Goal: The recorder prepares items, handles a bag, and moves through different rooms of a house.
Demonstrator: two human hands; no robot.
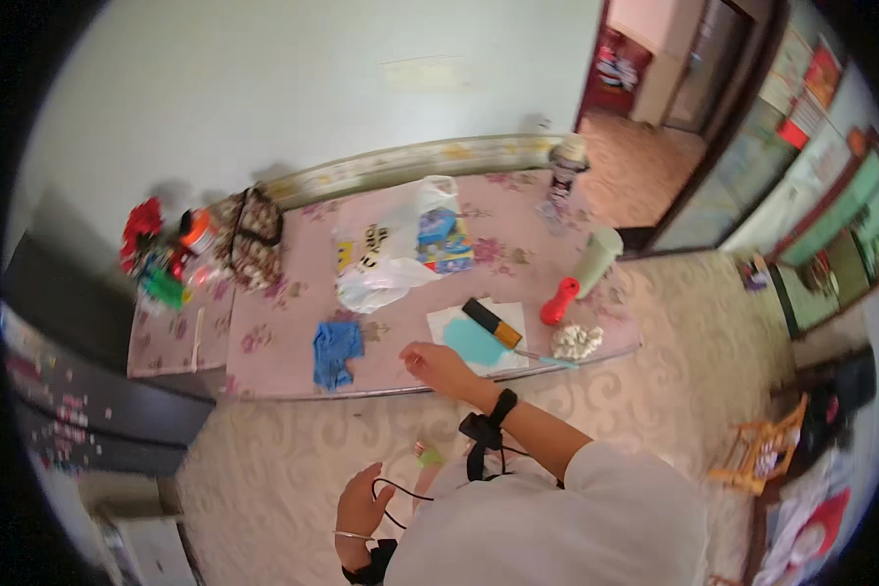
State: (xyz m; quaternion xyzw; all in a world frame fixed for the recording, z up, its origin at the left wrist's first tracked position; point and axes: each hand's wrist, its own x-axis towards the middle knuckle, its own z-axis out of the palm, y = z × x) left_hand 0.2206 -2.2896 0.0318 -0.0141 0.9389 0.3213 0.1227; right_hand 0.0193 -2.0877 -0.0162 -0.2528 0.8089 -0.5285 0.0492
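My right hand (438, 367) hovers over the table's front edge, its fingers loosely bent and seemingly holding nothing. Beside it, a light-blue sheet (469, 340) lies on white paper (442, 318). Across the paper rests a black and amber-coloured bar (492, 323), with a thin tool with a pale-blue end (554, 360) by its lower end. Left of that hand lies a crumpled blue cloth (337, 354). My left hand (360, 503) hangs low, off the table, thumb apart from its fingers and nothing visible in it. A black cable (400, 485) loops beside it.
A white plastic bag (391, 278) with colourful boxes sits mid-table. To the right are a red object (560, 301), a white bundle (576, 342), a pale green container (599, 260) and a bottle (564, 168). A patterned bag (256, 237) stands far left; a wooden chair (760, 449) is at right.
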